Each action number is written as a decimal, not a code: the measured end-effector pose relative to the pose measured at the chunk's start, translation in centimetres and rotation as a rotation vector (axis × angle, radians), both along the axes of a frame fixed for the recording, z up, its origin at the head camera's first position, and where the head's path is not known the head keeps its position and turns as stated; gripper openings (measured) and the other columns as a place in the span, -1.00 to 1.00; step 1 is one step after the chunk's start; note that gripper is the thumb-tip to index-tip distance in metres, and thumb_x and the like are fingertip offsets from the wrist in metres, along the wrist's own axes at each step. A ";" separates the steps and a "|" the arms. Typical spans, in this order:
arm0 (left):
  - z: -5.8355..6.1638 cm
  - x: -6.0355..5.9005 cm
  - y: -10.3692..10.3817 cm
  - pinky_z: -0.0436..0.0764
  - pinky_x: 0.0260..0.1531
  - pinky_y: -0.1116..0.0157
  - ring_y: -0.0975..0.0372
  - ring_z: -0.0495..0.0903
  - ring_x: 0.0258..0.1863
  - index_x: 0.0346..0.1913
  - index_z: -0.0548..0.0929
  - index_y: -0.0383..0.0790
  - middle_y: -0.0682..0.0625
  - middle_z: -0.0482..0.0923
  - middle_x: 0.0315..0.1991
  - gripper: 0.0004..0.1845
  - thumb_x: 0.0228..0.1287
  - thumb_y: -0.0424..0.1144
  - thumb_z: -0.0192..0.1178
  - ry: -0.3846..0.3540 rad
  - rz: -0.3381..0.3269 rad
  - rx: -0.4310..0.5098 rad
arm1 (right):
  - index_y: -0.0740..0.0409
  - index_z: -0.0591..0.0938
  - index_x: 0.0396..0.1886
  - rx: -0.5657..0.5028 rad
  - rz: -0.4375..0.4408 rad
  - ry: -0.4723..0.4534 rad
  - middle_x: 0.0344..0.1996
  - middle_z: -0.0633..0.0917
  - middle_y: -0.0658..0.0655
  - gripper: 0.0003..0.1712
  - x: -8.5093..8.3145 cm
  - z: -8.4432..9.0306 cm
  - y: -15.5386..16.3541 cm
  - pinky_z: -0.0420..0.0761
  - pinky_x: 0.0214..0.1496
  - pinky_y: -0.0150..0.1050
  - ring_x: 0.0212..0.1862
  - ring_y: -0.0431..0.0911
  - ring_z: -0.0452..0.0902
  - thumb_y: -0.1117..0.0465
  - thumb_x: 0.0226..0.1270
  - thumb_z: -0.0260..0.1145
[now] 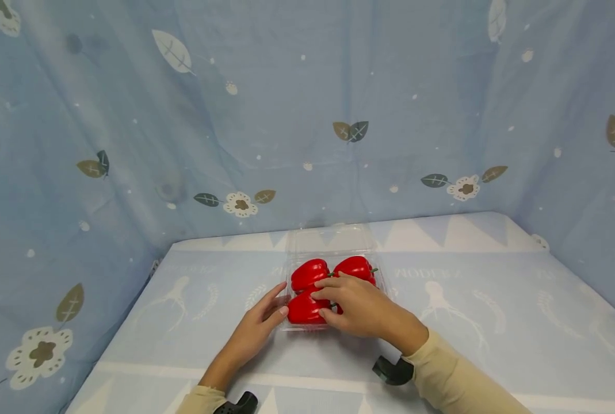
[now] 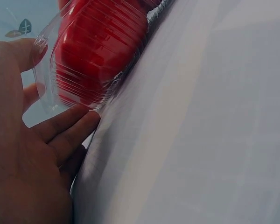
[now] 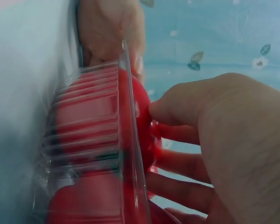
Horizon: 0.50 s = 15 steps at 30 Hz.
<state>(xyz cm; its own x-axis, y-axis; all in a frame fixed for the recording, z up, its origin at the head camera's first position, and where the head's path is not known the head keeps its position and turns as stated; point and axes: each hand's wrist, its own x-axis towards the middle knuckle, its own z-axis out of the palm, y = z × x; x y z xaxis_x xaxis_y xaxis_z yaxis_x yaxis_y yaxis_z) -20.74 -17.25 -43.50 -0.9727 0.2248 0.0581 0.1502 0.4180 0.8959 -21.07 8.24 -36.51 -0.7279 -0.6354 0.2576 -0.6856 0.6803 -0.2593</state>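
Observation:
A clear plastic clamshell box (image 1: pixel 293 326) sits mid-table with its lid (image 1: pixel 333 238) folded open at the back. It holds three red bell peppers: back left (image 1: pixel 309 273), back right (image 1: pixel 356 266), and a near one (image 1: pixel 301 311). My right hand (image 1: pixel 321 303) reaches in from the right and grips the near pepper (image 3: pixel 141 116), thumb on its front and fingers over its top. My left hand (image 1: pixel 278 302) rests against the box's left side with straight fingers. In the left wrist view its thumb touches the ribbed wall (image 2: pixel 51 100) and its fingers lie at the base.
The table (image 1: pixel 493 299) wears a pale blue printed cloth, and blue leaf-patterned curtains (image 1: pixel 286 115) close it in at the back and on both sides. Black wrist mounts (image 1: pixel 392 371) show on my forearms at the near edge.

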 end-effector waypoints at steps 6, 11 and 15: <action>0.0 0.0 0.0 0.48 0.12 0.02 0.05 0.42 0.25 0.38 0.27 0.31 0.00 0.46 0.23 -0.39 0.28 0.15 0.15 -0.004 -0.001 -0.018 | -0.14 0.65 0.09 -0.023 0.006 0.013 0.20 0.54 -0.03 -0.59 0.1 0.0 0.1 0.50 0.18 0.00 0.22 -0.07 0.44 -0.03 0.22 0.33; 0.5 0.3 0.3 0.46 0.15 0.01 0.02 0.41 0.25 0.40 0.27 0.22 -0.06 0.47 0.23 -0.39 0.32 0.07 0.14 0.000 0.008 -0.020 | -0.12 0.65 0.06 -0.079 0.012 0.030 0.13 0.57 -0.07 -0.63 -0.2 0.1 0.6 0.55 0.11 -0.13 0.15 -0.15 0.47 -0.01 0.25 0.30; 2.0 1.0 0.7 0.43 0.16 -0.01 -0.01 0.40 0.26 0.42 0.28 0.10 -0.11 0.47 0.22 -0.40 0.34 0.01 0.14 0.001 0.014 -0.016 | -0.09 0.68 -0.03 -0.201 -0.001 0.072 -0.06 0.64 -0.16 -0.71 -1.0 0.4 1.2 0.61 -0.01 -0.26 0.00 -0.26 0.53 0.07 0.23 0.32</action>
